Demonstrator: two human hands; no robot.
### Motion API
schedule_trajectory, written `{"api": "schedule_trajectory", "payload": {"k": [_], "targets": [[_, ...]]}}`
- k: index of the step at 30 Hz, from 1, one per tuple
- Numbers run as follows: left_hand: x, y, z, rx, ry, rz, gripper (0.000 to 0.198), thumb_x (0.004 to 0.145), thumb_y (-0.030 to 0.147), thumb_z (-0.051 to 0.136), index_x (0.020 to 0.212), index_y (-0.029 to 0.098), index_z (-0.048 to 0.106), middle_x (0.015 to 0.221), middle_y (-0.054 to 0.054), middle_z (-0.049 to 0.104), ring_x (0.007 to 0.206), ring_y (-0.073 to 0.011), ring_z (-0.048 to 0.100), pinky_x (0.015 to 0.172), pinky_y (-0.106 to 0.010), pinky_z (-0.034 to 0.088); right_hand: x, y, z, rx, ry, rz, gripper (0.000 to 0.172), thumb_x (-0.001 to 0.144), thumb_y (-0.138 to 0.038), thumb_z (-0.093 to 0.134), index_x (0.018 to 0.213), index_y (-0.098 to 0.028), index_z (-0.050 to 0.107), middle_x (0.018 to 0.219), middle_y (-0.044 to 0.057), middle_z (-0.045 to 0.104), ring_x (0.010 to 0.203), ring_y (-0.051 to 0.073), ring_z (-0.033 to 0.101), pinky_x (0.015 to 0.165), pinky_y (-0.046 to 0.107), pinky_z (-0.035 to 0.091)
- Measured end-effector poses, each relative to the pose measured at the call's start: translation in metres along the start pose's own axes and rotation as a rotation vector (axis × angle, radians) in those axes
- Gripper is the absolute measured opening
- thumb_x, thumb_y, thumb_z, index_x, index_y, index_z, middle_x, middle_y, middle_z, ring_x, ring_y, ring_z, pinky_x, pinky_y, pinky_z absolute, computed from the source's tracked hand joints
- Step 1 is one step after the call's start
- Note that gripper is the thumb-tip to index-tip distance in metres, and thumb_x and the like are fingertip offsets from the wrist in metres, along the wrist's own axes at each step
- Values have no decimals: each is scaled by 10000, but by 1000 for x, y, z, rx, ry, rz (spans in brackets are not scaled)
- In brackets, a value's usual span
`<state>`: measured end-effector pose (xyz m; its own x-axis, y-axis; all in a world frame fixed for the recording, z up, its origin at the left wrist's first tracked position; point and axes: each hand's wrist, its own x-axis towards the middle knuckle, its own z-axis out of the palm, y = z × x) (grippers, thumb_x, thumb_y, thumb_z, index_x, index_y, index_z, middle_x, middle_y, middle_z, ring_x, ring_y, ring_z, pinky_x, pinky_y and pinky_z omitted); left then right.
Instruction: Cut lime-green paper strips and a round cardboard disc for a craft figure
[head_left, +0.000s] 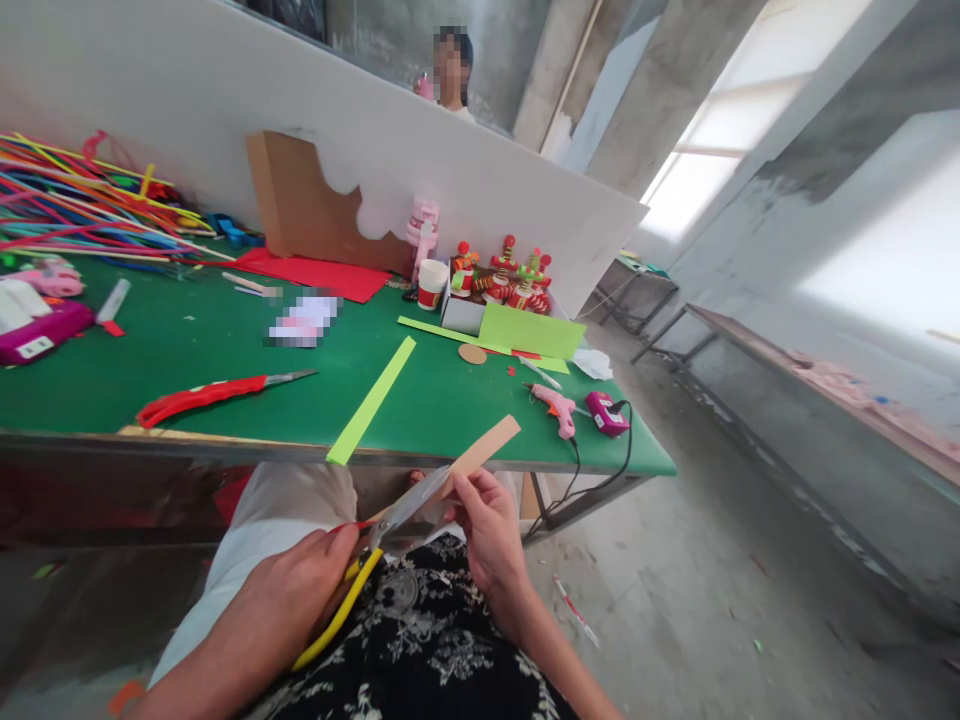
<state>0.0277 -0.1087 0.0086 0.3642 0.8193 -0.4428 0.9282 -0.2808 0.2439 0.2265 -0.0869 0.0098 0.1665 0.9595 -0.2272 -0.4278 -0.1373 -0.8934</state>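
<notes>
My left hand [304,575] is closed around a pair of scissors [409,510] with yellow handles, held over my lap with the blades pointing away and to the right. One handle shows below the hand; the other is mostly hidden. A thin red piece shows by its fingertips, its kind unclear. My right hand [487,525] pinches a tan paper strip [487,445], its far end sticking out past the table's front edge. The blades lie against this strip near my right fingertips. Just beyond, a lime green paper strip [373,400] lies on the green table [247,350].
Red-handled scissors [210,398] lie left on the table. Right are a pink glue gun [555,408] and a purple box [606,413] with cables. Behind stand decorated red cups [517,285], a paper cup [431,284] and brown cardboard [307,205]. A person [452,75] is beyond the partition.
</notes>
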Motion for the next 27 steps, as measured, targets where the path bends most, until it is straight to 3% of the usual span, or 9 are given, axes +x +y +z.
{"api": "schedule_trajectory", "payload": {"k": [19,27], "targets": [[4,-2,8,-166,158,63,427,895,378,300,1174,208,576,1118,-152,682,1056,-317,662,863,-450,537,-5,6,-1,-70,-52,-14,385,619,-508,870,703,-179,690,612,-24,623,541,92,504,521,201,419],[1,2,2,-147,80,64,445,895,287,303,1252,156,534,1175,-174,665,1118,-305,639,929,-450,515,-6,7,0,-45,-45,18,427,577,-525,892,695,-172,683,622,-28,623,552,86,520,535,194,429]]}}
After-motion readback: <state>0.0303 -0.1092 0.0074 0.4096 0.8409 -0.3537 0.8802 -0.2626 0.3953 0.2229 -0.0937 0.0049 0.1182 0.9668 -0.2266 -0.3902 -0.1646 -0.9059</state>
